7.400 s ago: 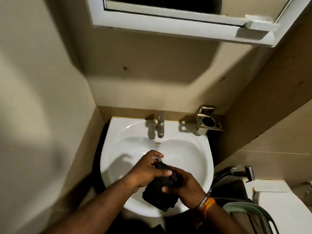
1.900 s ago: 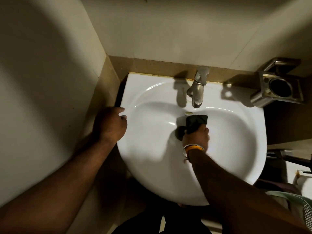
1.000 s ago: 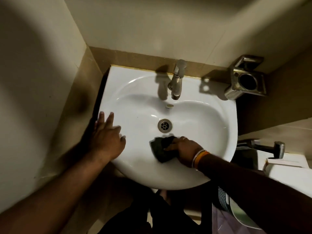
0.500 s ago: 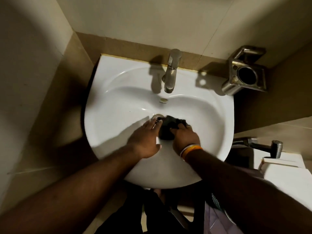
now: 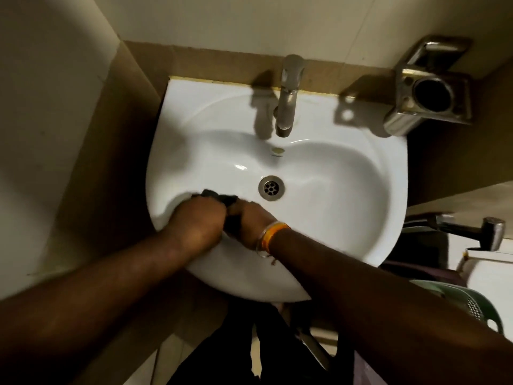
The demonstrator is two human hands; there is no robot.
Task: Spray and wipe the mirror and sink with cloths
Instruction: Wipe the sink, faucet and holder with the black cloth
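Note:
A white wall-mounted sink [image 5: 347,190] fills the middle of the view, with a metal drain [image 5: 271,188] in its bowl. A dark cloth [image 5: 222,201] lies on the bowl's near-left slope, mostly hidden between my hands. My left hand [image 5: 197,223] is closed over the cloth's left part. My right hand [image 5: 252,220], with an orange band at the wrist, grips the cloth's right part. Both hands press against the basin just left of the drain. The mirror is out of view.
A steel tap [image 5: 288,93] stands at the sink's back edge. A metal holder [image 5: 430,90] is fixed to the wall at the upper right. A metal spray handle [image 5: 477,229] and a green plastic basket [image 5: 472,304] sit to the right. Walls close in on the left.
Both hands with the cloth have slid from over the drain to the bowl's near-left slope, leaving the drain uncovered. Earlier the left hand rested on the sink's left rim.

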